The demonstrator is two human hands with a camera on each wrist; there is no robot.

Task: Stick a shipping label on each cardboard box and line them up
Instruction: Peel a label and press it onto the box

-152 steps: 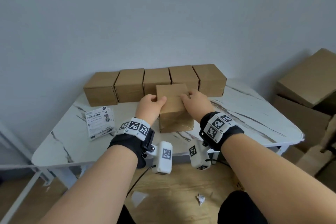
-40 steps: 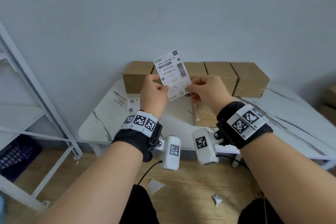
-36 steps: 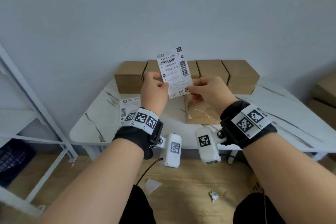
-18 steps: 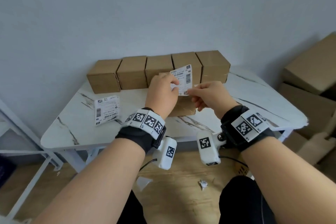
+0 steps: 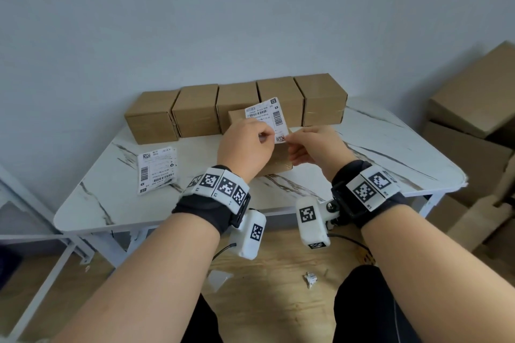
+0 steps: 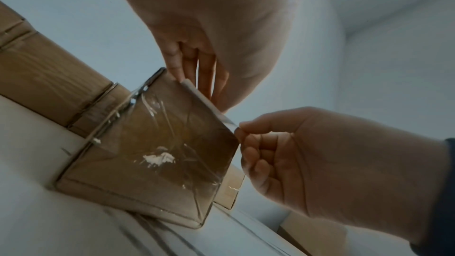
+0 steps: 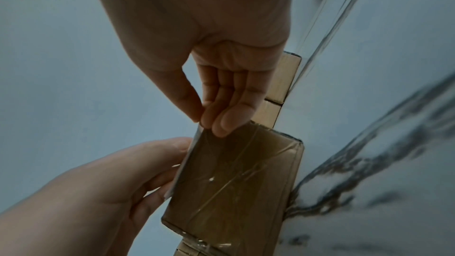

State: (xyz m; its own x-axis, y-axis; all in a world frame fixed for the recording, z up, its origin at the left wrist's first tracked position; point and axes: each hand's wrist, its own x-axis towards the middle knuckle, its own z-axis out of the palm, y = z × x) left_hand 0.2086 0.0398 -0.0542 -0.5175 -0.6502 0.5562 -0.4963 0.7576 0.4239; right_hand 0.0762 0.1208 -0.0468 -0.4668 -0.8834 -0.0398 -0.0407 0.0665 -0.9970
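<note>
A white shipping label (image 5: 267, 117) with barcodes hangs tilted just above a small taped cardboard box (image 5: 278, 160) in the middle of the table. My left hand (image 5: 260, 136) pinches the label's lower left part and my right hand (image 5: 291, 140) pinches its lower right corner. In the left wrist view the label (image 6: 209, 103) shows edge-on over the box (image 6: 160, 153), with fingers of both hands at its ends. The right wrist view shows the same box (image 7: 234, 182) below my right fingertips (image 7: 221, 126). Several plain boxes (image 5: 195, 114) stand side by side along the wall behind.
A stack of spare labels (image 5: 157, 168) lies on the left of the white marble table (image 5: 362, 153). Large cardboard cartons (image 5: 473, 108) are piled on the floor at the right. A crumpled scrap (image 5: 310, 278) lies on the wooden floor.
Earlier both hands held the front box. Since then they took up a label, held it high, and have lowered it to just over that box.
</note>
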